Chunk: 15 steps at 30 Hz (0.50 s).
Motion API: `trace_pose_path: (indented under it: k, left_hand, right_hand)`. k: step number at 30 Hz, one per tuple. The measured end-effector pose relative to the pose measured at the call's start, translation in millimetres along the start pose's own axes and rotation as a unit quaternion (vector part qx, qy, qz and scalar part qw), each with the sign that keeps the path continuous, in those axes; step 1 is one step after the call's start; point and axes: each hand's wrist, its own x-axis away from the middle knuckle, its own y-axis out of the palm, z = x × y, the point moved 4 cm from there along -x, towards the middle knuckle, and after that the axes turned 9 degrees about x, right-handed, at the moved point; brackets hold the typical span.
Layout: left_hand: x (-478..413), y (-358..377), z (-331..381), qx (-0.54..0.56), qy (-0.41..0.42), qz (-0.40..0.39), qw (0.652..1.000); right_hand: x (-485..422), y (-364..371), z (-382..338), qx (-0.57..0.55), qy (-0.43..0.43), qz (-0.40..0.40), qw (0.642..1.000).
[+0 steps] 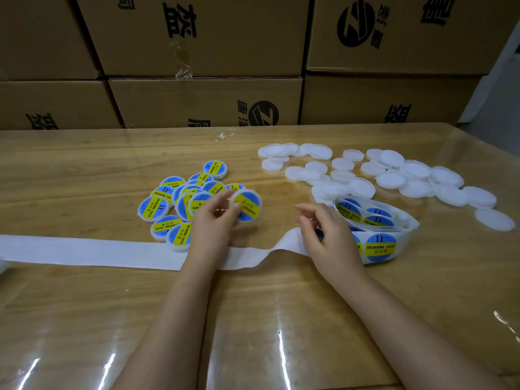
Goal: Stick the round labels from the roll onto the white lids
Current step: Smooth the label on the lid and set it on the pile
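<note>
Labelling station, seen from the person's side. Left hand (216,220): fingers clamped on a labelled lid (247,206), held tilted just above the worktop (84,164), beside the heap of finished lids (156,206); right hand (323,230): fingers loosely curled at the near edge of the label roll (377,237), a blue sliver showing beneath them; whether they pinch a label cannot be told. Bare backing strip (84,250) trails from the roll leftward across the worktop, passing under both wrists; plain white lids (394,175) lie scattered at the far right, some touching the roll; stacked cardboard cartons (205,99) stand behind the worktop.
</note>
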Motion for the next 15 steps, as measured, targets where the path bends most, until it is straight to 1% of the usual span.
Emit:
trace_pose_path:
  k: [2,3,6,8,10,11,13,15]
  left_hand:
    - [-2,-16,-1,-0.110,0.026,0.080,0.990]
    - [-2,-20,-2,-0.158,0.031,0.099,0.982]
    - [0,-23,-5,-0.279,0.053,0.104,0.953]
    - [0,-23,-4,-0.363,0.090,0.113,0.920]
    - [2,-17,0,-0.444,0.141,0.100,0.879]
    - [3,-12,0,-0.472,0.160,0.077,0.863]
    - [6,-1,-4,-0.528,0.169,0.020,0.832]
    - [9,5,-10,-0.570,0.160,0.003,0.806]
  right_hand:
    - [0,0,-1,0.031,-0.008,-0.003,0.999]
    - [0,1,-1,0.042,-0.010,-0.008,0.999]
    - [0,2,-1,0.063,-0.006,-0.026,0.998]
    - [-1,3,2,0.079,0.008,-0.048,0.996]
    - [-2,5,7,0.111,0.032,-0.078,0.990]
    - [-2,5,9,0.131,0.045,-0.089,0.986]
    - [-3,5,14,0.169,0.075,-0.104,0.977]
    - [-4,5,18,0.209,0.095,-0.116,0.966]
